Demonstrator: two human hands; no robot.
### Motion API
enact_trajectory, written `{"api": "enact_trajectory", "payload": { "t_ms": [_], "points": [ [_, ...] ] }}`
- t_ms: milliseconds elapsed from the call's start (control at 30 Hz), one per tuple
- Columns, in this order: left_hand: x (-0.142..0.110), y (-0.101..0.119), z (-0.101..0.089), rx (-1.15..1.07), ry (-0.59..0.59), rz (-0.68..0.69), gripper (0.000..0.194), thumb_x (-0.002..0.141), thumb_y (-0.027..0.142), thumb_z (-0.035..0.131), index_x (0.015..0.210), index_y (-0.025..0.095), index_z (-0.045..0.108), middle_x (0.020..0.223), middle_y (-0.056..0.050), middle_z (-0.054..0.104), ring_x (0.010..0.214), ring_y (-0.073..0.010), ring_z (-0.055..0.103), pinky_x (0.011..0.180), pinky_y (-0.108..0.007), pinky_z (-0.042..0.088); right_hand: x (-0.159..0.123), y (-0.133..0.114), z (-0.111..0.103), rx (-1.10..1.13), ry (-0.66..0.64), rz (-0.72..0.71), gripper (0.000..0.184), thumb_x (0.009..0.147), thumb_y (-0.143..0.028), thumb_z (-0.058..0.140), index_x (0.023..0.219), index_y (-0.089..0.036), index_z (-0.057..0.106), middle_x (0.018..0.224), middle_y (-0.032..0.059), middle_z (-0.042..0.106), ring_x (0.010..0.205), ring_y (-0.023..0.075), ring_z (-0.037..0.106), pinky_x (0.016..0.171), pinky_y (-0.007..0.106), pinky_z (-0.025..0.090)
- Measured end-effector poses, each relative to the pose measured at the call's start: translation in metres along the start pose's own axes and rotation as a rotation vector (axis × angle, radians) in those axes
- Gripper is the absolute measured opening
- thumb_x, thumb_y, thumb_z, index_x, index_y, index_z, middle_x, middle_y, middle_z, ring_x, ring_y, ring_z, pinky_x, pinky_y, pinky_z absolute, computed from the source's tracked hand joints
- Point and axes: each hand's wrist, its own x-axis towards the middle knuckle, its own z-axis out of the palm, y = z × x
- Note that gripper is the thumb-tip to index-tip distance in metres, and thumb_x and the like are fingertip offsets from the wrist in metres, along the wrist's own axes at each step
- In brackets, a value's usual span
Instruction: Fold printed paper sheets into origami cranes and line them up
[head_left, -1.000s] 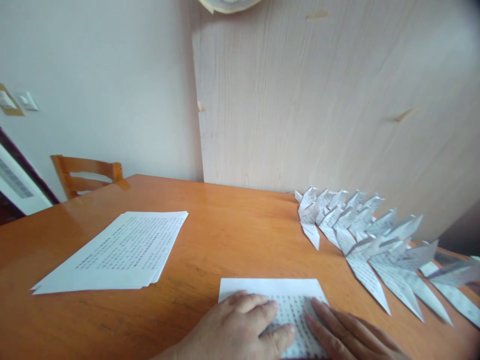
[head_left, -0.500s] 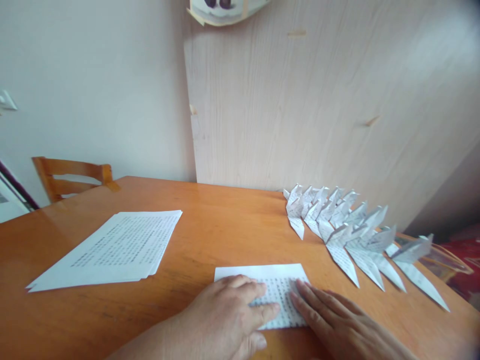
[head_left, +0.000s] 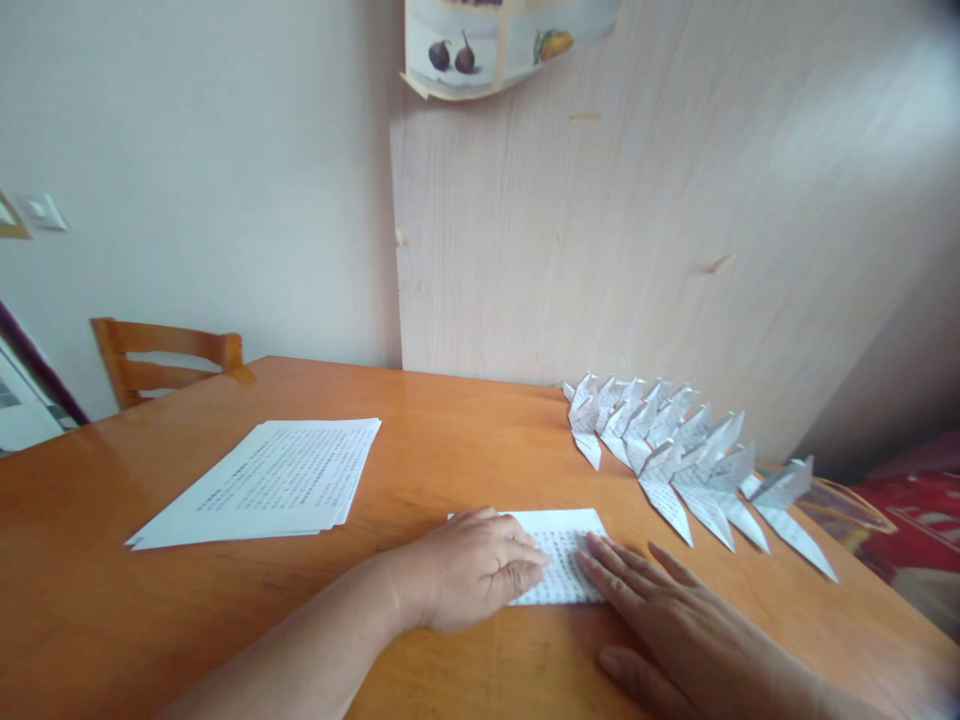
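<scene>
A folded sheet of printed paper (head_left: 559,560) lies flat on the wooden table in front of me, its fold along the near side. My left hand (head_left: 480,568) presses down on its left part, fingers stretched toward the middle and lying close together. On the right part rest the fingertips of my right hand (head_left: 660,610), with fingers extended and the thumb apart on the table. Both hands cover portions of the sheet, so its left edge and near right corner are partly hidden.
A stack of printed sheets (head_left: 262,485) lies on the table (head_left: 420,430) to the left. Rows of folded paper pieces (head_left: 675,440) stand at the right. Behind are a wooden chair (head_left: 172,350) and a panelled wall (head_left: 555,260) with a fruit picture (head_left: 487,55).
The view has tilted up and shifted left. My left hand's fingers have drawn together on the paper, and my right thumb now shows to the side. The sheet stays flat beneath both hands.
</scene>
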Motion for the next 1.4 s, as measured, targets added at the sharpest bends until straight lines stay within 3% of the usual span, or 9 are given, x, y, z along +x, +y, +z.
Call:
{"api": "enact_trajectory", "payload": {
  "t_ms": [233, 567, 833, 1200, 1300, 1400],
  "points": [
    [0.002, -0.017, 0.005, -0.046, -0.010, 0.030, 0.034, 0.099, 0.032, 0.049, 0.128, 0.029, 0.066, 0.133, -0.003, 0.062, 0.122, -0.0214, 0.054, 0.108, -0.036, 0.040, -0.003, -0.005, 0.001, 0.056, -0.105, 0.128, 0.068, 0.099, -0.056, 0.045, 0.156, -0.029, 0.022, 0.159, 0.0048, 0.030, 0.144, 0.0358, 0.033, 0.118, 0.060, 0.031],
    [0.000, -0.022, 0.008, -0.030, -0.026, 0.013, 0.041, 0.089, 0.028, 0.060, 0.129, 0.032, 0.065, 0.139, -0.003, 0.057, 0.127, -0.0260, 0.050, 0.111, -0.042, 0.038, -0.008, -0.004, 0.004, 0.086, -0.128, 0.137, 0.067, 0.101, -0.054, 0.044, 0.156, -0.034, 0.012, 0.162, 0.0021, 0.022, 0.148, 0.0339, 0.024, 0.120, 0.060, 0.025],
    [0.000, -0.020, 0.007, 0.023, -0.073, -0.014, 0.044, 0.089, 0.030, 0.057, 0.133, 0.037, 0.061, 0.154, 0.000, 0.045, 0.133, -0.0286, 0.046, 0.111, -0.048, 0.036, -0.013, 0.000, 0.015, 0.066, -0.048, 0.081, 0.074, 0.100, -0.050, 0.047, 0.158, -0.033, 0.004, 0.163, 0.0040, 0.020, 0.149, 0.0322, 0.022, 0.121, 0.059, 0.021],
    [0.004, -0.022, 0.005, 0.008, -0.102, -0.013, 0.047, 0.087, 0.032, 0.060, 0.134, 0.037, 0.061, 0.153, 0.001, 0.046, 0.133, -0.0286, 0.046, 0.112, -0.048, 0.035, -0.013, 0.003, 0.017, -0.023, -0.060, 0.044, 0.084, 0.097, -0.057, 0.050, 0.159, -0.027, 0.001, 0.163, 0.0093, 0.019, 0.149, 0.0338, 0.020, 0.120, 0.065, 0.014],
    [0.004, -0.023, 0.005, 0.010, -0.106, -0.006, 0.047, 0.087, 0.034, 0.060, 0.134, 0.036, 0.061, 0.153, 0.000, 0.046, 0.133, -0.0292, 0.046, 0.111, -0.048, 0.035, -0.010, -0.006, 0.013, -0.061, 0.011, -0.016, 0.089, 0.095, -0.057, 0.053, 0.159, -0.023, 0.002, 0.162, 0.0123, 0.022, 0.149, 0.0339, 0.022, 0.121, 0.062, 0.006],
    [0.005, -0.022, 0.005, 0.022, -0.101, 0.010, 0.045, 0.087, 0.033, 0.059, 0.132, 0.034, 0.062, 0.152, -0.001, 0.047, 0.131, -0.0294, 0.047, 0.110, -0.047, 0.037, -0.005, -0.025, 0.006, -0.057, 0.058, -0.109, 0.092, 0.094, -0.058, 0.055, 0.160, -0.020, 0.003, 0.161, 0.0126, 0.023, 0.148, 0.0329, 0.024, 0.124, 0.054, 0.010]
  ]
}}
